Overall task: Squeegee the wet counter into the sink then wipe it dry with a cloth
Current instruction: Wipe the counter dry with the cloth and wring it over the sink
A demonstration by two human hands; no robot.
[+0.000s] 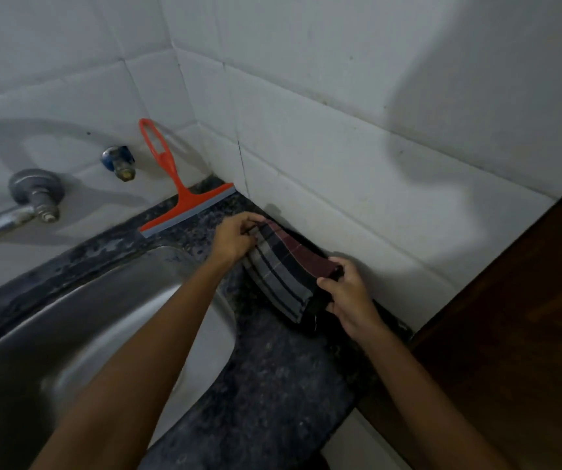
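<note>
With the orange squeegee [184, 184] set aside against the wall tiles, both hands, left [235, 237] and right [347, 296], pinch opposite ends of a folded striped cloth [283, 276] on the dark counter [272, 374] beside the sink [86, 317]; squeegeeing looks finished, drying is just starting.

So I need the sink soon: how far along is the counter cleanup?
Squeegeeing looks finished: the squeegee stands propped against the tiled wall, in nobody's grip. In hand now: the left hand and right hand each pinch an end of the striped cloth over the counter beside the sink. Wiping dry seems mostly left; wetness is hard to judge.
</note>
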